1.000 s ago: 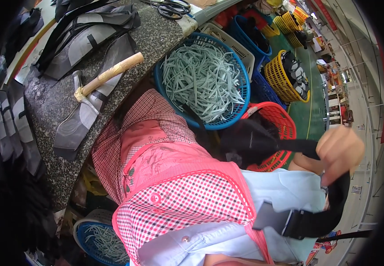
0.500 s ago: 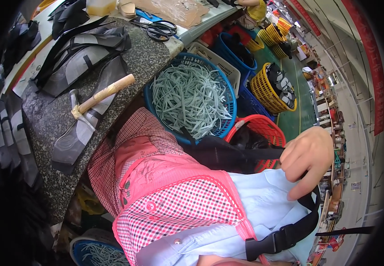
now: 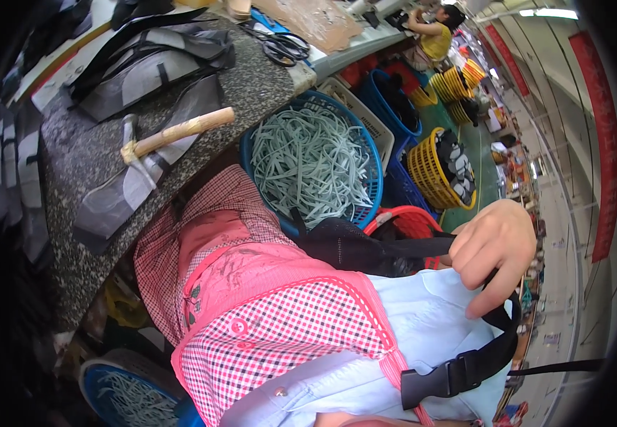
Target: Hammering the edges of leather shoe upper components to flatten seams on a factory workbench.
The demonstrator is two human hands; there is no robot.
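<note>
At the right of the view, my right hand (image 3: 497,249) is closed with bent fingers around a black strap (image 3: 500,313). Below the hand, this strap curves down to a black plastic buckle (image 3: 440,381) lying against my light blue shirt. From the hand's other side, a black band runs left to a dark mesh fabric piece (image 3: 344,242) beside my pink checked apron (image 3: 308,317). My left hand is out of view. On the speckled stone worktop (image 3: 251,85), a wooden-handled hammer (image 3: 184,134) rests across a grey cut piece (image 3: 109,206).
A blue basket (image 3: 376,171) of pale green strips stands beside the worktop, with a red basket (image 3: 411,213) and a yellow basket (image 3: 426,167) nearby. Black scissors (image 3: 283,50) and stacked grey pieces (image 3: 137,85) lie on the worktop. Further off sits a person in yellow (image 3: 436,39).
The view has tilted, shifting the worktop rightward and bringing more of the person in yellow into sight. My right hand keeps its grip on the strap, almost unmoved. The hammer lies still.
</note>
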